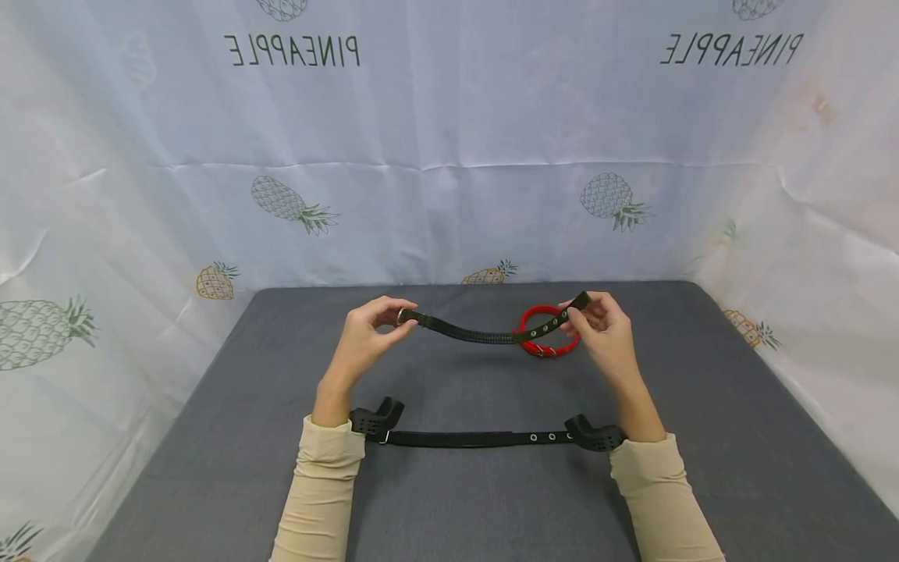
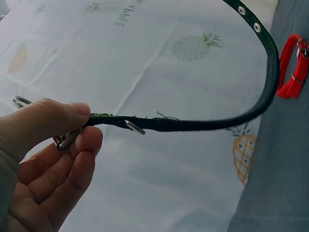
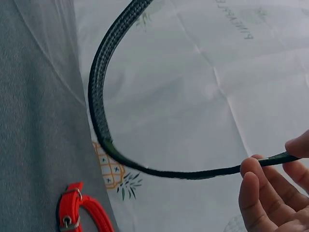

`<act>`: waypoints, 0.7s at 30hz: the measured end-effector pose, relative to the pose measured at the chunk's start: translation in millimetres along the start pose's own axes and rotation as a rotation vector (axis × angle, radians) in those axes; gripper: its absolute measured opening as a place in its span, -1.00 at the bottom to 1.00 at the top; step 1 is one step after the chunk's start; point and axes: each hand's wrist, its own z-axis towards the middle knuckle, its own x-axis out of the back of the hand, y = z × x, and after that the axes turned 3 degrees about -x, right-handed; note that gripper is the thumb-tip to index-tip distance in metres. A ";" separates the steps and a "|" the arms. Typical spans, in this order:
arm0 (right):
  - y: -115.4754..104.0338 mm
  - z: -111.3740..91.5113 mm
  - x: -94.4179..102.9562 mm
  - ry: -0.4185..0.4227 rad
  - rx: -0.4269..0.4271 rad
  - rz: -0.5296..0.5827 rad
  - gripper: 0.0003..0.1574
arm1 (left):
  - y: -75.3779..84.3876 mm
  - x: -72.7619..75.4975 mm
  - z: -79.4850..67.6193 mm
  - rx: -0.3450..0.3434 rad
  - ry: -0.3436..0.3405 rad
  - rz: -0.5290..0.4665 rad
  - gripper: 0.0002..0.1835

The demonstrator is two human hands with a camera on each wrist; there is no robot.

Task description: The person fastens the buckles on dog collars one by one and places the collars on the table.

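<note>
Between my two hands a black pet collar point(image 1: 463, 334) is held up unbuckled, sagging in a shallow curve above the table. My left hand point(image 1: 368, 336) pinches its buckle end between thumb and fingers; a metal ring shows beside the grip in the left wrist view, along with loose threads on the strap point(image 2: 193, 125). At the other end, with the metal eyelets, my right hand point(image 1: 605, 332) pinches the strap near its tip. Behind that end a red collar point(image 1: 555, 352) lies on the table, buckled into a loop and partly covered by the black strap.
A second black collar point(image 1: 456, 440) lies stretched out straight across the grey table point(image 1: 449, 507), nearer to me, its ends partly hidden by the wrist cameras point(image 1: 593, 433). A white curtain point(image 1: 449, 226) with pineapple prints hangs behind and beside the table.
</note>
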 end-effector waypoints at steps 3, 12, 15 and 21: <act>-2.9 -0.9 -6.0 -0.027 0.007 -0.025 -0.71 | 4.8 -3.3 1.7 -0.011 -0.006 -0.027 -0.76; -7.9 -1.2 -18.2 -0.079 -0.013 -0.051 -0.77 | 9.7 -11.1 3.8 -0.035 -0.009 -0.093 -0.78; -9.5 -1.5 -21.7 -0.114 -0.026 -0.056 -0.72 | 11.3 -11.9 3.4 -0.022 -0.032 -0.112 -0.78; -11.9 -2.0 -30.7 -0.171 -0.024 -0.068 -0.71 | 14.2 -15.8 3.7 -0.030 -0.090 -0.113 -0.78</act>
